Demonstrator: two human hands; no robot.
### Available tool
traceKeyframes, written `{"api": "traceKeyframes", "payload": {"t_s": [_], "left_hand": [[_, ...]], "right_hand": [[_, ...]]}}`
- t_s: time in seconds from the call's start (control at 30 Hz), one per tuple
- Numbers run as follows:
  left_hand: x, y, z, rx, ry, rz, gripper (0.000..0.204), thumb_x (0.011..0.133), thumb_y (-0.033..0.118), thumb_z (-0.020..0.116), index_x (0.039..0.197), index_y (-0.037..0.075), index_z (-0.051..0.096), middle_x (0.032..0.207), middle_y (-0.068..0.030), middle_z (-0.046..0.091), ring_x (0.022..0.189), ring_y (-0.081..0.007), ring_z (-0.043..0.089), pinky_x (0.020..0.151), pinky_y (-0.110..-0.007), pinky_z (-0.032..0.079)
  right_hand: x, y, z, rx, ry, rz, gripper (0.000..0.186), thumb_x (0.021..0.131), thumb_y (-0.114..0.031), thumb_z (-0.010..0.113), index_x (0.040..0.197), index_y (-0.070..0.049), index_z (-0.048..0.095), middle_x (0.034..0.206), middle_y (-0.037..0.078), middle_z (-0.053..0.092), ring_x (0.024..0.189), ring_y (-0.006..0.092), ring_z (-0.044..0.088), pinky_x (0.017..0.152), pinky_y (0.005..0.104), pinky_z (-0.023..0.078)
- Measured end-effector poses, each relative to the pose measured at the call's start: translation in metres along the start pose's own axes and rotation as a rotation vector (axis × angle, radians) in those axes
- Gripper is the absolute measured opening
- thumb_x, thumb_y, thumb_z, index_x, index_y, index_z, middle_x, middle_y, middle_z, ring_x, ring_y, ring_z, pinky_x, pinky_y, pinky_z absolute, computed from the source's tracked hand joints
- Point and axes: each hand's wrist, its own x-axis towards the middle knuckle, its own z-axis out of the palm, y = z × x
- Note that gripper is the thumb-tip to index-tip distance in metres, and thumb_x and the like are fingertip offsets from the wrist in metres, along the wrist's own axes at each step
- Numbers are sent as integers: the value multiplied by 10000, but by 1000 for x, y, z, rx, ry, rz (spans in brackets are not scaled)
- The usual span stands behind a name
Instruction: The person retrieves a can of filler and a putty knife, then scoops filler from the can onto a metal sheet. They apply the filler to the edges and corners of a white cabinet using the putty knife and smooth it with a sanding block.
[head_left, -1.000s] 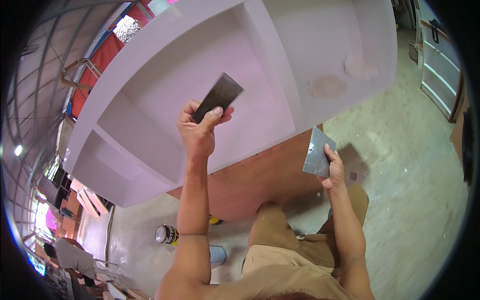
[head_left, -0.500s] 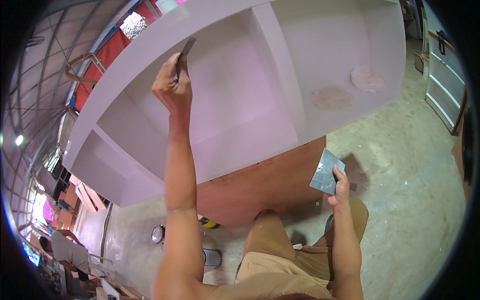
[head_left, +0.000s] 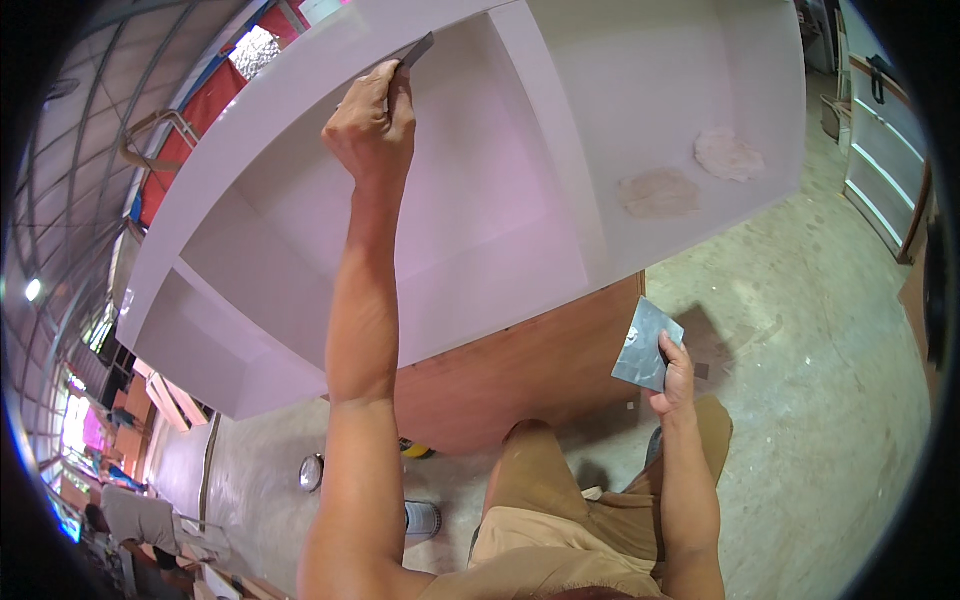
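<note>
My left hand (head_left: 374,125) is raised at the upper edge of a large white shelf unit (head_left: 535,75). Pinched in its fingers is a thin, dark, flat scraper blade (head_left: 417,50), which lies at or close to the inner side of the unit's long top rail. I cannot tell if it touches. Lower at the right, my right hand (head_left: 677,375) grips a square grey metal plate (head_left: 645,345) with the thumb on its face. Some small light smears show on the plate.
Two beige patches (head_left: 660,193) mark the right compartment. Beneath the unit stands a reddish-brown wooden base (head_left: 520,370). A can (head_left: 422,520) and a round metal lid-like item (head_left: 312,472) sit on the floor. Another person (head_left: 140,520) is at the far left; a panelled door (head_left: 888,160) stands right.
My left hand has moved up and to the right along the top rail with the scraper blade. My right hand and the plate have stayed nearly the same; the view has shifted slightly.
</note>
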Motion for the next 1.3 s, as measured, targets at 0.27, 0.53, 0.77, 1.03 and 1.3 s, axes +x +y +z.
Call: {"api": "traceKeyframes", "payload": {"t_s": [0.27,0.53,0.77,1.03,1.3], "left_hand": [[7,7,28,-10,61,119,118,779,93,713,895,109,724,765,-33,688,577,-202,624,532,-291,471],[8,24,32,58,-64,111,121,798,133,712,910,91,732,808,-67,698,666,-238,665,599,-307,505],[-13,35,-5,50,-176,220,69,808,56,688,876,62,698,763,-68,663,635,-209,638,581,-304,496],[-196,113,-132,-1028,-627,-1287,163,946,76,571,1072,-24,545,907,-91,631,684,-139,666,554,-239,519],[-247,113,-184,-985,-765,-1565,138,870,100,660,930,-24,647,734,-43,629,576,-109,613,499,-218,491]], "right_hand": [[-2,-1,4,9,-8,5,257,931,-165,587,1166,-67,555,1027,44,650,896,182,658,796,348,549],[-5,-3,7,25,-2,-1,257,932,-163,586,1166,-61,551,1015,49,650,875,185,663,778,348,559],[-3,1,6,12,-14,-33,260,935,-161,581,1166,-51,540,1017,56,650,874,184,661,779,347,559],[-15,9,8,-251,-67,-79,253,933,-186,597,1152,-64,556,1000,48,654,858,150,650,783,316,538],[-28,38,24,-325,-179,46,276,941,-179,590,1163,-27,529,1020,73,646,893,164,647,803,331,537]]}}
